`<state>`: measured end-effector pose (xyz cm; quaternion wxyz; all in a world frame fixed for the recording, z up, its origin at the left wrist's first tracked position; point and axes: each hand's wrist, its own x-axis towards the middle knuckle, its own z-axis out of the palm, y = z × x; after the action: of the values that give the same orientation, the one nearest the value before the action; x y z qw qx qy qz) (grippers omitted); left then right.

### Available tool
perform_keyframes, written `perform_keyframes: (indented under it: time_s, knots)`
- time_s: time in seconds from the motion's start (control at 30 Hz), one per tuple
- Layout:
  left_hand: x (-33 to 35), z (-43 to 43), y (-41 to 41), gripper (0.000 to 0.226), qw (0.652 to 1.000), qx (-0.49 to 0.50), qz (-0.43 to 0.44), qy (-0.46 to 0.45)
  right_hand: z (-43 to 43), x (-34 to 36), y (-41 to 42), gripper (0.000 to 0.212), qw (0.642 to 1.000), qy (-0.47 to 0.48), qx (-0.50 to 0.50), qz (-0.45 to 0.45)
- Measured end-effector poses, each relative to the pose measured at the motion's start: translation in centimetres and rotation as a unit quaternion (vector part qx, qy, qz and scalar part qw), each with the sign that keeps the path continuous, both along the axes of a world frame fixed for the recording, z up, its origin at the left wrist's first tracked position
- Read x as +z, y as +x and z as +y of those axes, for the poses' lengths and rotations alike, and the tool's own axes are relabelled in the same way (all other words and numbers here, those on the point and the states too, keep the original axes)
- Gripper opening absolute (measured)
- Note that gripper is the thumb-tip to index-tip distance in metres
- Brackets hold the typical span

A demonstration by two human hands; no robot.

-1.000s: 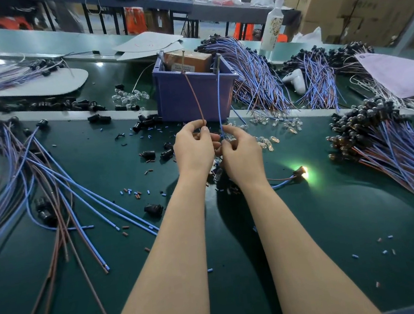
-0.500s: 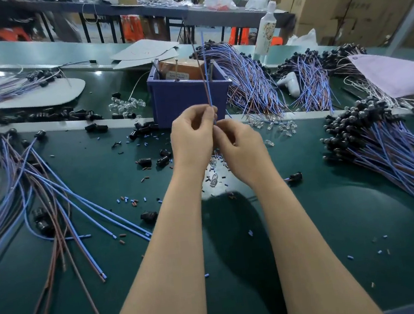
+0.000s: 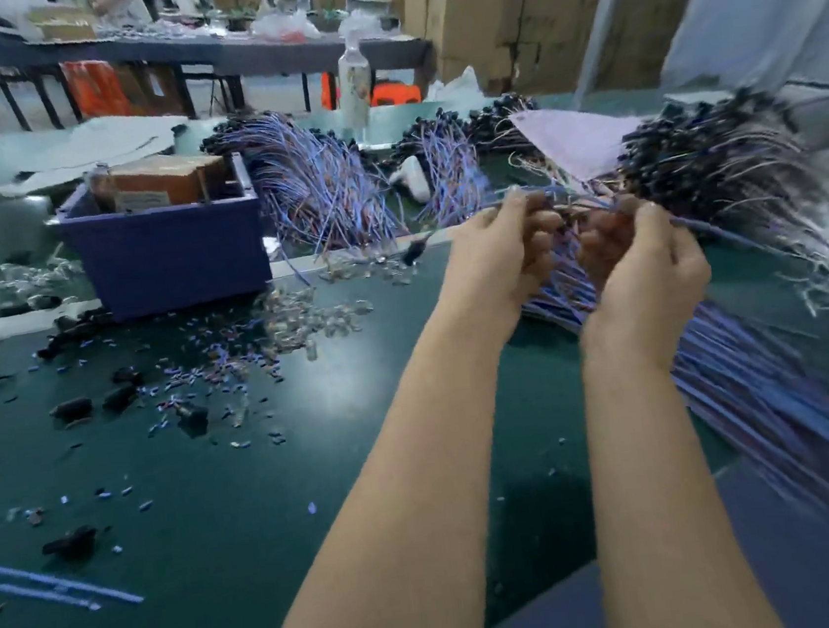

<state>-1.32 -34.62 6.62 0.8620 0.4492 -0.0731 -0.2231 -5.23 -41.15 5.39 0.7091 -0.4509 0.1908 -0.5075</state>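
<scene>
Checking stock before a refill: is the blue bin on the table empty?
No, the blue bin holds a brown box whose top stands above the bin's rim.

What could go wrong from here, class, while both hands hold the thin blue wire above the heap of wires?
1. The thin blue wire, pinched by the left hand and right hand, could snag in the heap of blue wires with black caps below it.
2. Its dangling black end might sweep the small clear bulbs across the dark green table.
</scene>
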Motion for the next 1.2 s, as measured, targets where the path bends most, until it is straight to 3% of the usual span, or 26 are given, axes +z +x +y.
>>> perform_keyframes:
  time_s: [0.17, 0.33, 0.5, 0.57, 0.63, 0.77, 0.9, 1.0, 1.1, 1.2]
  knots:
    - [-1.3, -7.6, 0.0, 0.025, 0.998, -0.003, -0.005, 0.062, -5.9, -4.0, -1.8, 0.033, 0.985, 0.167, 0.007, 0.039]
    - [-5.1, -10.9, 0.5, 0.005, 0.969, -0.028, -0.022, 0.245, -8.1, -6.8, -1.6, 0.035, 0.938, 0.33, 0.109, 0.004]
    - [-7.6, -11.1, 2.4, 0.029, 0.934, 0.012, -0.092, 0.345, -7.5, -7.5, -0.8, 0.021, 0.941, 0.325, 0.088, 0.044]
    - [-8.0, -10.5, 2.8, 0.03, 0.907, 0.037, -0.132, 0.399, -7.2, -7.3, -0.6, 0.019, 0.943, 0.318, 0.081, 0.053]
    - [-8.2, -9.6, 2.9, 0.029, 0.901, 0.046, -0.146, 0.407, -6.6, -7.1, -0.5, 0.017, 0.945, 0.313, 0.075, 0.051]
    - [-7.5, -6.7, 2.3, 0.032, 0.915, 0.085, -0.158, 0.361, -4.1, -6.2, 0.3, 0.016, 0.957, 0.271, 0.083, 0.054]
    - [-5.4, -1.1, 2.3, 0.025, 0.944, 0.151, -0.14, 0.258, 1.3, -4.4, 2.0, 0.019, 0.964, 0.194, 0.175, 0.056]
    - [-3.9, 5.2, 2.2, 0.02, 0.944, 0.252, -0.119, 0.174, 6.6, -3.6, 3.7, 0.022, 0.959, 0.09, 0.253, 0.091]
    - [-3.2, 12.5, 2.1, 0.015, 0.9, 0.405, -0.088, 0.134, 12.8, -3.5, 4.9, 0.017, 0.92, -0.039, 0.362, 0.143]
    - [-3.5, 20.0, 2.0, 0.019, 0.859, 0.504, -0.023, 0.083, 19.3, -4.3, 5.7, 0.01, 0.848, -0.223, 0.43, 0.213]
